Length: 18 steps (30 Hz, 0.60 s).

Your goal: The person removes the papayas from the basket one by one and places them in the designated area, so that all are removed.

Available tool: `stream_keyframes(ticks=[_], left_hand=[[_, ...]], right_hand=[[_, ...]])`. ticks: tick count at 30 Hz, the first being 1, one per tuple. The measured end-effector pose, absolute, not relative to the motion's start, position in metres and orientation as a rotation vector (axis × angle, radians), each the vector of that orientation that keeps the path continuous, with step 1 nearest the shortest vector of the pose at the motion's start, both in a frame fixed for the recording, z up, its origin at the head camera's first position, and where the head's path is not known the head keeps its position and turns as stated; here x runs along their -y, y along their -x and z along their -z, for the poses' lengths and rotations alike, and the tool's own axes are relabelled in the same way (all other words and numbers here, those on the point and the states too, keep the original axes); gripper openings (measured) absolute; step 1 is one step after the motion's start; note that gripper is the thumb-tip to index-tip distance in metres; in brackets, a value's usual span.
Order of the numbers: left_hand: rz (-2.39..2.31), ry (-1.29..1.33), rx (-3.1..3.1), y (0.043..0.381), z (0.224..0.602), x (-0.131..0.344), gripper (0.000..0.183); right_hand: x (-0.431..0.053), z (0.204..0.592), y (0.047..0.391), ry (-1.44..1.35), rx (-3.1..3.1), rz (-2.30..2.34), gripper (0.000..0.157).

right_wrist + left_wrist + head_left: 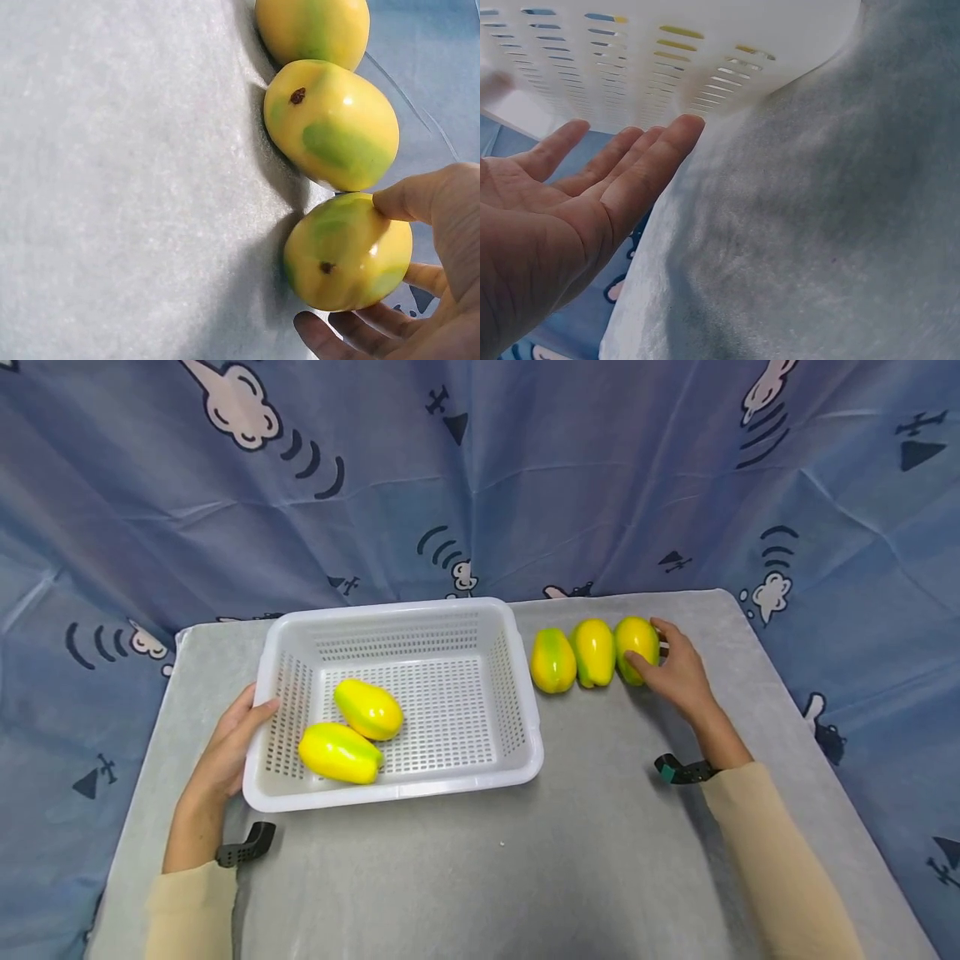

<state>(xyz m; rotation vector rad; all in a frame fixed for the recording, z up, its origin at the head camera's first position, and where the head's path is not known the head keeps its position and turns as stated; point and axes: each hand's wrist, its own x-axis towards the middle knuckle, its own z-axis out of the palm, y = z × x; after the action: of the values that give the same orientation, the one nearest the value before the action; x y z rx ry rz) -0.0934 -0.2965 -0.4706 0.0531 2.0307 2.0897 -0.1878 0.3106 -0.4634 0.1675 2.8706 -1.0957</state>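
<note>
My left hand (228, 745) holds the left end of a white plastic basket (397, 792), its thumb over the rim. In the left wrist view the fingers (649, 169) lie fairly straight along the outside of the slotted wall. Inside the basket, two yellow-green papayas lie at the left, one papaya (369, 709) behind the other papaya (341, 753). Right of the basket, three more stand in a row. My right hand (681, 675) is around the rightmost papaya (349, 251), thumb on one side and fingers on the other. It rests beside the middle papaya (334, 127).
The leftmost papaya (553, 662) of the row stands close to the basket's right wall. A grey cloth-covered table (480, 877) lies under everything. Behind its far edge hangs a blue patterned curtain (525, 485). Each wrist wears a black strap.
</note>
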Motion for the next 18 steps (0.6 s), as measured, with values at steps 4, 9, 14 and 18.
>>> stream_keyframes(ticks=[4,9,14,18], left_hand=[[-2.066,-0.054,-2.045,0.0966,0.4697,0.2946,0.066],[-2.054,-0.053,-2.046,0.0963,0.4707,0.2955,0.066],[-2.067,-0.049,-2.034,0.0952,0.4714,0.2966,0.066],[-2.070,-0.037,-2.035,0.0945,0.4709,0.2967,0.066]], right_hand=[[-0.3107,0.4620,0.1864,-0.202,-2.860,1.086,0.084],[-0.3100,0.4608,0.1848,-0.208,-2.865,1.081,0.085],[-0.3097,0.4581,0.1841,-0.206,-2.901,1.074,0.083],[-0.3088,0.4540,0.1833,-0.189,-2.936,1.074,0.080]])
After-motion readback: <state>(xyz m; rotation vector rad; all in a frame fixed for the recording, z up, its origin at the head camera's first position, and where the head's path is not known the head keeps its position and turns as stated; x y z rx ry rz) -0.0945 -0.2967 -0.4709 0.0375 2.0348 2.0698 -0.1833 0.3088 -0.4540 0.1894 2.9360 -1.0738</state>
